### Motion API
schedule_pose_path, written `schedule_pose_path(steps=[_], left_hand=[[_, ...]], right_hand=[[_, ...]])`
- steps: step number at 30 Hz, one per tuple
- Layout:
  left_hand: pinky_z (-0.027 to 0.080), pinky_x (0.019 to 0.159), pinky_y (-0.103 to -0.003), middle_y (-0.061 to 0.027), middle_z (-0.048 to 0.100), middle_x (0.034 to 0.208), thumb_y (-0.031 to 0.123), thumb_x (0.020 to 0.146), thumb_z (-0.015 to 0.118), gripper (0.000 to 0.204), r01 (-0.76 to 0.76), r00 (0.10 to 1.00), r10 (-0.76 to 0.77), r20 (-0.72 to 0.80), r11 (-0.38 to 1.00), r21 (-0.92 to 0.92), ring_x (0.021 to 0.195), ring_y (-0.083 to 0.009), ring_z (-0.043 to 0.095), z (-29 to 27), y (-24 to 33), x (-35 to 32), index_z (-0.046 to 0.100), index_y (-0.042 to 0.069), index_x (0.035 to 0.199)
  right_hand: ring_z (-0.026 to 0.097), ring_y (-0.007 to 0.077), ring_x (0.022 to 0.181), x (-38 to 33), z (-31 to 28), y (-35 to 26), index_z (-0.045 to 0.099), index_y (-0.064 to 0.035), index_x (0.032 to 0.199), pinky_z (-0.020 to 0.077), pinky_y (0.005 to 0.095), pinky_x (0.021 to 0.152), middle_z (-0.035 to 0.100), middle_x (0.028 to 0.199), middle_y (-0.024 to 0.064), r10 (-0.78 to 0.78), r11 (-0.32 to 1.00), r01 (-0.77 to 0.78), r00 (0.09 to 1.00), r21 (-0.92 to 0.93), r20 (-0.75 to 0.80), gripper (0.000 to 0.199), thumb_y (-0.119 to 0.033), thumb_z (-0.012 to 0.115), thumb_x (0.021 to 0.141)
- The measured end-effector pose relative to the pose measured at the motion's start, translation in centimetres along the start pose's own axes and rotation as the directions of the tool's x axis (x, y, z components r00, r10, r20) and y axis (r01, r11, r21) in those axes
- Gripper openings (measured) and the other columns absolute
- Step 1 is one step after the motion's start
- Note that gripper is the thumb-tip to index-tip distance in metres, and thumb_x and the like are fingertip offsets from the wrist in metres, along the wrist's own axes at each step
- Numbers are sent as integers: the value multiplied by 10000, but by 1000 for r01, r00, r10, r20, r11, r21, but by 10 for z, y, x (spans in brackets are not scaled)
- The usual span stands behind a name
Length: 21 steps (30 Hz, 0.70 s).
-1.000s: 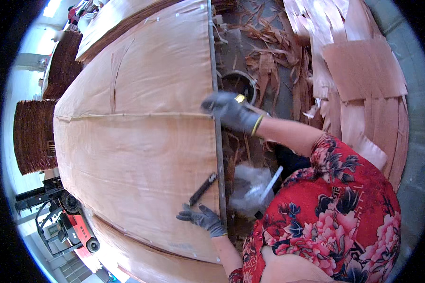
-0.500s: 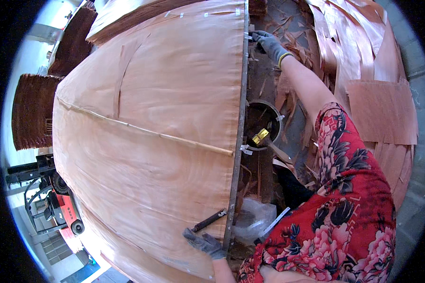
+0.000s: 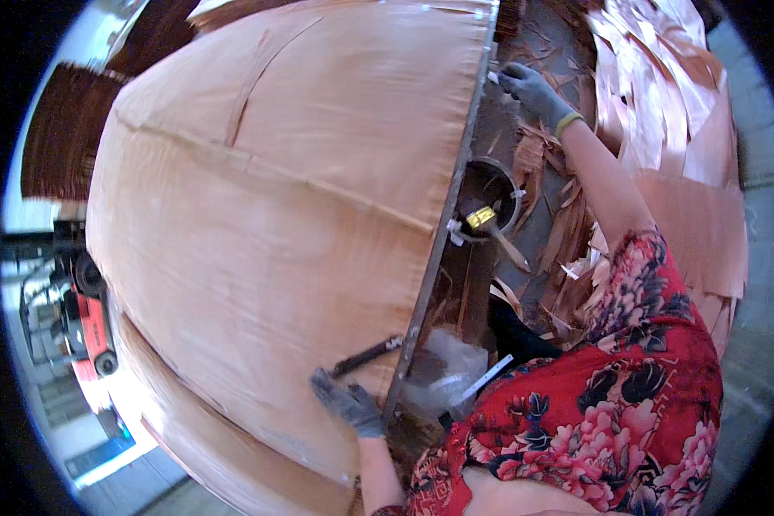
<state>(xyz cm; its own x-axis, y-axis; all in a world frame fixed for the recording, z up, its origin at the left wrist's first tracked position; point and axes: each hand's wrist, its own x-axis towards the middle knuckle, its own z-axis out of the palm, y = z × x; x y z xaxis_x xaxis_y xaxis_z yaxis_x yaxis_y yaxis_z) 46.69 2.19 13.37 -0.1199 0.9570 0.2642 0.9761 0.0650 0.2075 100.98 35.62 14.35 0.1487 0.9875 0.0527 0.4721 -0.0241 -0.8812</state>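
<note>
A large sheet of thin wood veneer [image 3: 301, 284] is spread out on my left. My left hand [image 3: 350, 402], in a grey glove, lies on the sheet near its lower right edge, fingers stretched. Just beyond those fingertips is a dark bar-like tool [image 3: 368, 356], lying slantwise. At the far right edge, my gloved right hand [image 3: 537, 93] has its fingers pinched on a small white piece of tape [image 3: 493, 77]. A long thin pale stick [image 3: 331, 191] lies across the veneer, blurred by motion.
A round bucket [image 3: 516, 185] by the edge has a brush [image 3: 509, 249] with a yellow band across it. Clear plastic [image 3: 443, 370] lies nearer me. Veneer strips [image 3: 654, 86] are heaped at right. A red forklift [image 3: 95, 327] stands left, below stacked veneer [image 3: 64, 138].
The whole view has turned and shifted. My right hand has come slightly away from the sheet's edge with the white piece at its fingertips. The left hand stays beside the dark tool.
</note>
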Motion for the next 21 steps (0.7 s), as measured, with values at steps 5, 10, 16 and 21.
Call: schedule_pose_path(steps=[5,10,16,21], left_hand=[[117,1059,-460,-208,289,1353,459,898,307,624,-78,989,55,-137,983,-166,1280,-364,209,5,-51,-26,317,-24,1293],[101,1053,-471,-304,190,1349,304,773,561,676,30,981,-89,-169,945,-326,1281,-444,100,58,-32,-7,279,-10,1301],[190,1032,-423,-204,280,1356,271,817,543,561,-233,895,-145,-423,655,-719,1290,-362,191,25,39,-9,364,-9,1269],[451,778,-288,-103,635,922,203,879,476,363,412,881,-268,391,23,-911,875,-164,580,13,28,-47,491,-6,1175]], right_hand=[[530,174,900,-136,59,-112,566,-9,1053,421,287,827,567,1008,63,11,858,-118,977,499,212,281,-174,563,826],[519,118,795,-217,107,-63,567,-29,994,429,260,715,571,925,20,-219,955,161,949,251,226,184,-138,523,853],[461,80,788,-252,128,-101,587,-37,890,384,201,694,524,858,-8,-158,980,85,879,177,450,132,-153,547,841],[537,127,753,-300,200,-166,580,19,863,428,236,704,545,799,37,-106,968,-75,741,238,663,234,-210,534,843]])
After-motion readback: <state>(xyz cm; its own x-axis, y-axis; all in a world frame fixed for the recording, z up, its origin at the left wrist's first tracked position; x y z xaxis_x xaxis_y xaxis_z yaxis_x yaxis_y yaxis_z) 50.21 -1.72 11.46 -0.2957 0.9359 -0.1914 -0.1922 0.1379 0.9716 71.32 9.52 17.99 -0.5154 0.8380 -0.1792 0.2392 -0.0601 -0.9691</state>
